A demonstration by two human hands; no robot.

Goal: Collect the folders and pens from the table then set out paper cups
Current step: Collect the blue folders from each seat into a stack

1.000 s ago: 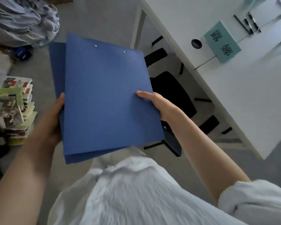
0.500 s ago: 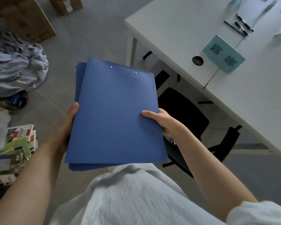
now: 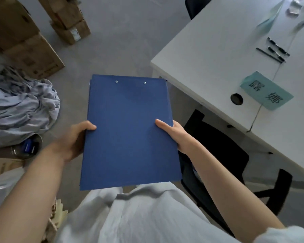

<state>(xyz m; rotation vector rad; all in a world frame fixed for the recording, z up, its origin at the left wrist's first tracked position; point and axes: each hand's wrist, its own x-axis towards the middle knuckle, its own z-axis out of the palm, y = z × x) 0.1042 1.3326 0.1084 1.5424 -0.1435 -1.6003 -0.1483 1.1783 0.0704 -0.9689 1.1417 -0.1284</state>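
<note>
A stack of blue folders is held flat in front of the person's body, off the white table; the top cover is plain matte blue with two small metal rivets near its far edge, and edges of others peek out beneath. The left hand grips the left edge, thumb on top; the right hand grips the right edge likewise; three black pens lie on the table beside a teal name card
</note>
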